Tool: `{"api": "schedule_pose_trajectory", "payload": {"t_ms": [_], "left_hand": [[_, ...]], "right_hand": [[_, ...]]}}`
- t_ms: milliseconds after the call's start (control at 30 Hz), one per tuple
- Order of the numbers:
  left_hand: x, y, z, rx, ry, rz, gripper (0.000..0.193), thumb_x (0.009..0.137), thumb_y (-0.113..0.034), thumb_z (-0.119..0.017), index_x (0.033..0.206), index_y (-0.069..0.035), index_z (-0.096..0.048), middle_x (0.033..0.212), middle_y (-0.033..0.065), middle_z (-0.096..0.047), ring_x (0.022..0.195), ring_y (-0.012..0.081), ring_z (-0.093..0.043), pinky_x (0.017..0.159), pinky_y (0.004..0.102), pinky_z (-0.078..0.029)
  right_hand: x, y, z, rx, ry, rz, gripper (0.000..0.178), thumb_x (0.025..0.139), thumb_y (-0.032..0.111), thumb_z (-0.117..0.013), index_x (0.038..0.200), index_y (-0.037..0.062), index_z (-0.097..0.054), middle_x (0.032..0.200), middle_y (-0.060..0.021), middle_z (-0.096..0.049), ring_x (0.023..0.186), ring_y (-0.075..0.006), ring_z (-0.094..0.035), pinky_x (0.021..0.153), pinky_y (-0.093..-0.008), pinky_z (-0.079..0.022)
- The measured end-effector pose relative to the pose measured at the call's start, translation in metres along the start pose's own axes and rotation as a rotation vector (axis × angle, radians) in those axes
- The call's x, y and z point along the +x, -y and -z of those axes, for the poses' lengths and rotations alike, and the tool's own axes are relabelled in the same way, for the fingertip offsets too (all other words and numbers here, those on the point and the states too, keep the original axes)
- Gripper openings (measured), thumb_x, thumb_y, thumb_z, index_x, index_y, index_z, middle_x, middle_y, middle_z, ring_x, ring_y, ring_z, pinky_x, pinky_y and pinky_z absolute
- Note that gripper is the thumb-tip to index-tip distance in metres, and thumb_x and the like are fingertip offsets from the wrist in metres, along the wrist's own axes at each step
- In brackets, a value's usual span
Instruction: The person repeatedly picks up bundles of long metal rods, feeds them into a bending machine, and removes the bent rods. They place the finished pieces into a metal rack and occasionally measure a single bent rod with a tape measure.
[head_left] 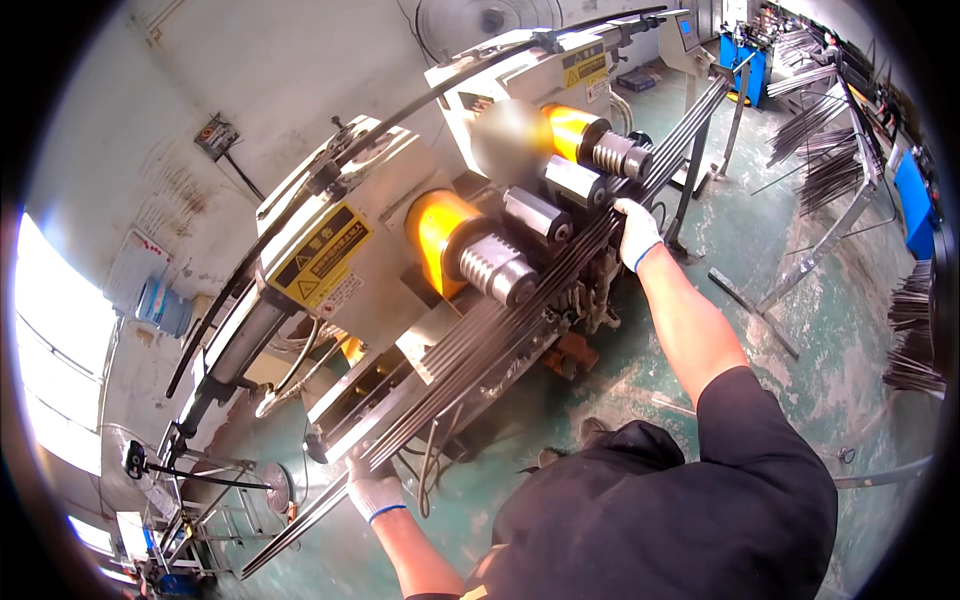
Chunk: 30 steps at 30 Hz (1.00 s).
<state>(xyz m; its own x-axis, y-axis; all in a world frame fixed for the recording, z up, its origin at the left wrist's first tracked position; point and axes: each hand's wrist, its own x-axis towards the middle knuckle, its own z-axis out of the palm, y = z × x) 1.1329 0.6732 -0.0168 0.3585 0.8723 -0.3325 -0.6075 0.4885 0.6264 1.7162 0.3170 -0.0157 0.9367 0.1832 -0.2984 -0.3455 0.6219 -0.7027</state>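
A bundle of long thin metal rods runs slantwise along the front of a machine, from the lower left to the upper right. My left hand, in a white glove with a blue cuff, is closed around the rods near their lower left end; its fingers are partly hidden. Farther up to the right, my right hand, gloved alike, grips the same bundle. Ribbed steel rollers with yellow collars stick out of the machine just above the rods.
A wall fan hangs behind the machine. Dark rod stacks lie on a rack at the right, and a loose bar lies on the green floor. At lower left stands a metal frame. Hoses dangle below the machine.
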Motion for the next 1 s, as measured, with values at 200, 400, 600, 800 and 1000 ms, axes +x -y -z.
{"api": "schedule_pose_trajectory", "payload": {"t_ms": [200,400,600,800,1000], "left_hand": [[0.021,0.038,-0.061,0.076,-0.025,0.038,0.027,0.110,-0.027,-0.056,0.110,-0.002,-0.066,0.111,0.0135,-0.068,0.108,0.0307,-0.067,0.101,0.0454,-0.056],[0.032,0.084,-0.103,0.041,0.031,0.072,0.029,0.108,-0.029,-0.061,0.115,-0.001,-0.066,0.114,0.0139,-0.069,0.109,0.0307,-0.066,0.103,0.0467,-0.054],[0.019,0.077,-0.119,0.096,0.081,0.141,0.035,0.107,-0.032,-0.061,0.126,-0.003,-0.066,0.128,0.0104,-0.068,0.120,0.0295,-0.062,0.107,0.0443,-0.050],[0.061,0.009,-0.016,0.348,0.138,-0.185,0.025,0.111,-0.024,-0.052,0.120,-0.002,-0.061,0.122,0.0074,-0.068,0.118,0.0202,-0.061,0.106,0.0361,-0.048],[0.055,0.031,-0.019,0.184,0.163,-0.146,0.029,0.111,-0.027,-0.057,0.120,-0.001,-0.062,0.118,0.0103,-0.067,0.110,0.0218,-0.065,0.103,0.0362,-0.052]], "right_hand": [[0.025,-0.015,-0.025,-0.013,0.088,-0.181,0.027,0.100,0.029,-0.054,0.106,0.0102,-0.073,0.098,-0.0078,-0.075,0.085,-0.0242,-0.069,0.079,-0.0395,-0.058],[0.030,-0.051,-0.021,-0.325,-0.110,0.134,0.024,0.093,0.022,-0.065,0.103,0.0018,-0.073,0.092,-0.0081,-0.069,0.086,-0.0193,-0.063,0.079,-0.0357,-0.049],[0.059,-0.062,-0.001,-0.530,-0.153,0.365,0.020,0.095,0.011,-0.058,0.102,0.0043,-0.075,0.093,-0.0144,-0.074,0.088,-0.0304,-0.070,0.079,-0.0399,-0.054],[0.056,-0.053,-0.019,-0.639,-0.150,0.150,0.028,0.101,0.011,-0.048,0.104,0.0114,-0.077,0.102,-0.0163,-0.076,0.105,-0.0288,-0.072,0.084,-0.0386,-0.056],[0.102,-0.066,0.022,-0.748,-0.168,0.109,0.022,0.099,0.021,-0.061,0.104,0.0105,-0.079,0.106,-0.0174,-0.076,0.111,-0.0305,-0.071,0.083,-0.0388,-0.054]]}}
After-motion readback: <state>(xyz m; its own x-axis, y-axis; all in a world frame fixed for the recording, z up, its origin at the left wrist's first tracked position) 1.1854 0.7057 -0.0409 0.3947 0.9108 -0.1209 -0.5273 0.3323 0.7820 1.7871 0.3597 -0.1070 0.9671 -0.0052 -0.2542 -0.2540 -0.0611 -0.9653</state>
